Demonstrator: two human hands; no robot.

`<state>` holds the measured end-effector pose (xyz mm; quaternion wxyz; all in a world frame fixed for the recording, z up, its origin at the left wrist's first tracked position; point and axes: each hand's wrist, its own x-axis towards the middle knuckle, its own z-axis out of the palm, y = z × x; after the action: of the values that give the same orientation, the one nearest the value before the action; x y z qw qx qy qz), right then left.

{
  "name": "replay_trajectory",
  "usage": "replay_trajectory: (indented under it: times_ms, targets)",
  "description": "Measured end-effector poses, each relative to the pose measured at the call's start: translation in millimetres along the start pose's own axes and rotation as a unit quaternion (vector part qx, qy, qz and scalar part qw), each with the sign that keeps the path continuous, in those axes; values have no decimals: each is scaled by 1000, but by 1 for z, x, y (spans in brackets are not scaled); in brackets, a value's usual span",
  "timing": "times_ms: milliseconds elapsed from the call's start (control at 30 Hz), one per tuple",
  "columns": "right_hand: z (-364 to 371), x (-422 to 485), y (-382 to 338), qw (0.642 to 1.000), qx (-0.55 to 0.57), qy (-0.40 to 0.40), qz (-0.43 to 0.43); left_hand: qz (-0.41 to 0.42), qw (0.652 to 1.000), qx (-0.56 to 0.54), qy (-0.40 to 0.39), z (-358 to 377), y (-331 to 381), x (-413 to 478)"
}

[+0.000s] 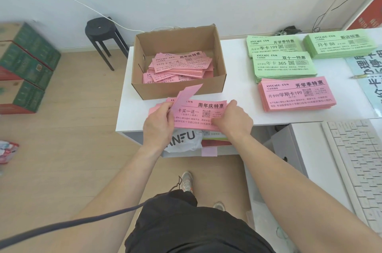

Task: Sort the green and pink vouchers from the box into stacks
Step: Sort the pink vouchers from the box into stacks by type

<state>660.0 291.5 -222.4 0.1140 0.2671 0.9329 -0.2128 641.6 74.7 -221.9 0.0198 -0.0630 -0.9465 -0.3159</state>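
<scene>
Left grip pinches one raised pink voucher; right grip curls round the pink stack, centre frame, at the desk edge

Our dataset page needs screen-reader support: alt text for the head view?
The left hand and right hand hold a bundle of pink vouchers at the edge of the white table, the left lifting one voucher. Behind sits an open cardboard box of pink vouchers; at right lie three green stacks and one pink stack.

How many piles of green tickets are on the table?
3. The back green pile lies right of the box, the right green pile beside it, the front green pile nearer.
</scene>
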Motion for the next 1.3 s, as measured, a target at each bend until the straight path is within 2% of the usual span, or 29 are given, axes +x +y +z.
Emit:
replay_trajectory:
  times_ms: [67, 133, 200, 267, 300, 333, 433, 567, 800, 933, 1033, 1167, 1300]
  targets:
    - [-2, -3, 1, 998, -17, 57, -19, 4, 1000, 1, -4, 1, 7, -2]
    - [-7, -2, -1, 994, 47, 89, -51, 15, 1000, 13, -12, 5, 10, -2]
    - [-16, 0, -8, 979, 193, 28, -56, 35, 999, 25, -23, 11, 8, -2]
    - [-26, 0, -19, 924, 375, -76, 2, 60, 997, 33, -34, 18, 5, -2]
    - [-30, -1, -23, 895, 432, -110, 33, 72, 996, 32, -38, 21, 4, -3]
    - [-31, -1, -24, 881, 454, -125, 50, 80, 996, 29, -40, 23, 3, -5]
    - [-24, 7, -16, 895, 417, -147, 50, 90, 994, 30, -50, 27, -1, -8]
    - [-12, 13, 1, 875, 448, -179, 52, 95, 992, 23, -77, 32, -7, -9]
    - [-1, 19, 6, 876, 450, -155, 76, 115, 987, 63, -91, 37, -14, -10]
    - [5, 20, 7, 890, 427, -132, 90, 120, 973, 129, -151, 42, -20, -8]
    - [6, 21, 10, 904, 403, -116, 85, 122, 969, 156, -147, 46, -23, -6]
    - [3, 23, 18, 945, 316, -84, 20, 123, 973, 152, -121, 45, -21, -1]
    - [3, 24, 25, 959, 277, -62, 4, 118, 976, 114, -141, 41, -21, 3]
